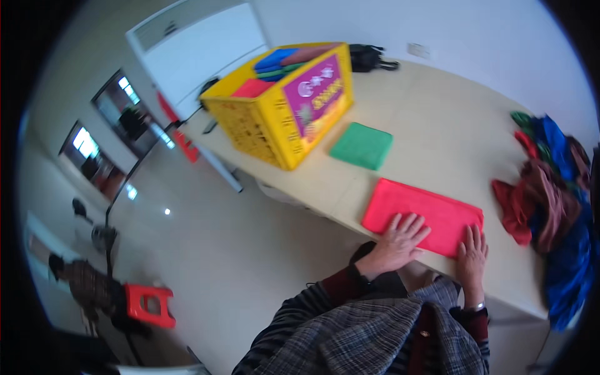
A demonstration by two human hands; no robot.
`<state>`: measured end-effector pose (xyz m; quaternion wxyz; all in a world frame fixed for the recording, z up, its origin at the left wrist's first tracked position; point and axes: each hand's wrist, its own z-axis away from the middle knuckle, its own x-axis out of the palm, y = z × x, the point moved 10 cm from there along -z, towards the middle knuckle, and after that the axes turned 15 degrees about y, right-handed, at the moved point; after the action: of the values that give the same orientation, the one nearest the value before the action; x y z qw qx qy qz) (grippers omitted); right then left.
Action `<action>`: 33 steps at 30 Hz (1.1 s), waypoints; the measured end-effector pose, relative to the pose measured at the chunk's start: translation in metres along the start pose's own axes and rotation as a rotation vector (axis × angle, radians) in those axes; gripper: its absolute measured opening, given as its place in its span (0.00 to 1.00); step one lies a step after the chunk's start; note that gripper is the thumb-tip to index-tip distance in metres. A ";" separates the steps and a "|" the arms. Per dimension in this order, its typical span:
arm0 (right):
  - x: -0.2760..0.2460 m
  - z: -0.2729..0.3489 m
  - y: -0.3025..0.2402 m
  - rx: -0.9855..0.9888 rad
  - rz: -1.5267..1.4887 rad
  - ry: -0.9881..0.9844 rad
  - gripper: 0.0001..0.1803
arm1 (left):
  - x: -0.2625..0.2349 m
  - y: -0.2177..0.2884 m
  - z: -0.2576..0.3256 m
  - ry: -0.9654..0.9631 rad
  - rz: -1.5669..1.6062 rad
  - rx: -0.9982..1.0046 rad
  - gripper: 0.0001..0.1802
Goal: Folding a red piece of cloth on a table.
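A red cloth (417, 203), folded into a long rectangle, lies flat at the near edge of the table. My left hand (399, 242) rests on its near edge left of the middle, fingers spread. Over its right end lies my right hand (472, 257), fingers stretched out and touching the cloth. Neither hand grips anything. Just beyond the red cloth, to the left, a green cloth (362, 145) is folded into a neat square.
A yellow plastic crate (275, 119) at the table's far left holds folded blue, green, brown and red cloths. Crumpled cloths (547, 194) hang over the right edge. A black bag (369, 57) lies by the wall. A red stool (150, 305) and a person (94, 287) are at lower left.
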<state>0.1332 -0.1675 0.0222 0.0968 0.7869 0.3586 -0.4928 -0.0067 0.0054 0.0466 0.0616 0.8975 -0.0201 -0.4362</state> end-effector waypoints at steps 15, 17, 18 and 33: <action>0.008 -0.004 0.006 -0.013 -0.005 0.012 0.29 | 0.004 -0.004 0.003 -0.025 0.029 -0.021 0.36; 0.004 -0.004 0.004 -0.018 -0.025 0.021 0.29 | 0.006 -0.002 0.002 -0.025 0.041 -0.015 0.36; 0.004 -0.003 0.004 -0.006 -0.018 0.017 0.29 | 0.005 -0.003 0.002 -0.018 0.038 -0.017 0.36; -0.030 0.013 -0.010 0.019 -0.067 0.119 0.28 | -0.008 -0.021 0.005 0.053 0.122 0.091 0.36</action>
<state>0.1101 -0.1810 0.0428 0.0514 0.8032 0.3853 -0.4514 -0.0166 0.0267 0.0472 0.0480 0.9078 -0.0929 -0.4062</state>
